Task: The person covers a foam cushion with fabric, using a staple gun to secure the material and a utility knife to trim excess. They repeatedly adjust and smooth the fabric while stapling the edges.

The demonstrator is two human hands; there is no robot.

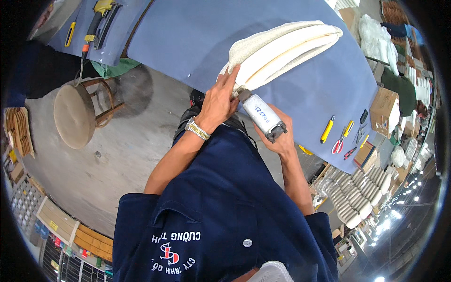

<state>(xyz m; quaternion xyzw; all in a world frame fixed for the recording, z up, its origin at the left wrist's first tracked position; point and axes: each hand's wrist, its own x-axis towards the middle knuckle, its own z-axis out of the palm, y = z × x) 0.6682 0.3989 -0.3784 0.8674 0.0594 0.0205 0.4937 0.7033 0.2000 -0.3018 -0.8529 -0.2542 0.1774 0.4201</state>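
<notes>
A curved padded cushion [277,61] lies on the blue table, with white padding showing inside its light beige fabric. My left hand [218,101], with a metal watch at its wrist, grips the cushion's near end; the fingers lie over the fabric and the thumb is mostly hidden. My right hand [281,134] is closed round a silver pneumatic staple gun [261,114]. The gun's dark nose touches or nearly touches the cushion's near end, close to my left fingers. Its handle is hidden behind the body.
A second, yellow and black air gun [98,21] and a yellow cutter [70,34] lie at far left. Right on the table are another yellow cutter [327,130], red-handled scissors [338,146] and a cardboard box [384,108]. A round stool [73,116] stands left; stacked cushions [352,192] sit right.
</notes>
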